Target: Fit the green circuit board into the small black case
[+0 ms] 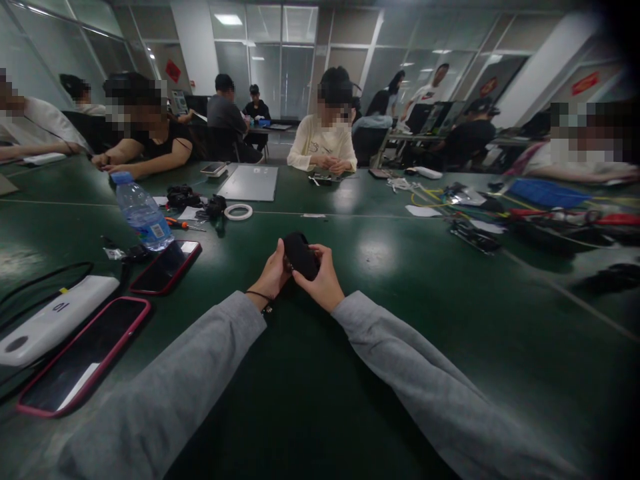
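Just above the green tabletop (pixel 400 287), a small black rounded object (pixel 300 255) is held between my two hands; its kind is not clear. My left hand (pixel 273 272), with a dark cord bracelet at the wrist, grips its left side. On the other side, my right hand (pixel 323 277) has its thumb across the lower front and its fingers around the right edge. Parts of the object and several fingertips are hidden by the grip.
To the left lie two red-cased phones (pixel 167 268), a white device (pixel 60 320) and a water bottle (pixel 143 213). Farther back are black cables (pixel 187 200), a tape roll (pixel 239 212) and a silver laptop (pixel 249 183). Wires and a blue item (pixel 547 192) cover the right. People sit around.
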`<state>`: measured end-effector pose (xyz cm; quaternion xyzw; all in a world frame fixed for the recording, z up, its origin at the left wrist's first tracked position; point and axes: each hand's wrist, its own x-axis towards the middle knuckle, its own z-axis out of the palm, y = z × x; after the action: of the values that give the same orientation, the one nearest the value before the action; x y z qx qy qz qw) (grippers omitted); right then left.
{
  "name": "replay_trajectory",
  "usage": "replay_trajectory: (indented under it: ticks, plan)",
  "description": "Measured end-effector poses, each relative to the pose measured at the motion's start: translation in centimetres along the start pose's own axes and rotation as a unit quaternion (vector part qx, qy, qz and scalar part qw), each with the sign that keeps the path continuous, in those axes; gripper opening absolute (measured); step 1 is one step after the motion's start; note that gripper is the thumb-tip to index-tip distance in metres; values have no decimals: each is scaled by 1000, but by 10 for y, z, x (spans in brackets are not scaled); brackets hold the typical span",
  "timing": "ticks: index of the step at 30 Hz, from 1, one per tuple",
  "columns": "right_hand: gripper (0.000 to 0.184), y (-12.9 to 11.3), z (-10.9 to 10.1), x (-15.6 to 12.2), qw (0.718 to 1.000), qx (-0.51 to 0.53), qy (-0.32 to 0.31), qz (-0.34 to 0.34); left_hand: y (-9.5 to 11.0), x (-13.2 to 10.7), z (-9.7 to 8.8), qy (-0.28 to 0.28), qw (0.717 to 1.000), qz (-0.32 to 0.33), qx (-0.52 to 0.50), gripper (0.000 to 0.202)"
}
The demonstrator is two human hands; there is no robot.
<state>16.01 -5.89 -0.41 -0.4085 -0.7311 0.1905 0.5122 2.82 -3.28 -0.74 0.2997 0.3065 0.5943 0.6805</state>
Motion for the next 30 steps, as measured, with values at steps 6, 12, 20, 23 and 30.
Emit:
replay_trajectory:
  ticks: [6,12,20,23,30]
  plan:
    - [68,-8,-4,1,999,-38,22,-9,2,-4,4,-3,1000,-2,9,45]
    - [70,-3,-3,3,999,-29,-14,-3,1,-5,4,13,999,27,32,37]
    - [68,4,1,3,995,68,-48,53,8,-13,12,30,998,29,53,38]
    - [63,2,-1,3,996,61,-36,50,9,-14,12,35,998,25,43,38]
    - [57,2,-3,3,995,48,14,83,9,-8,7,57,998,-19,8,48]
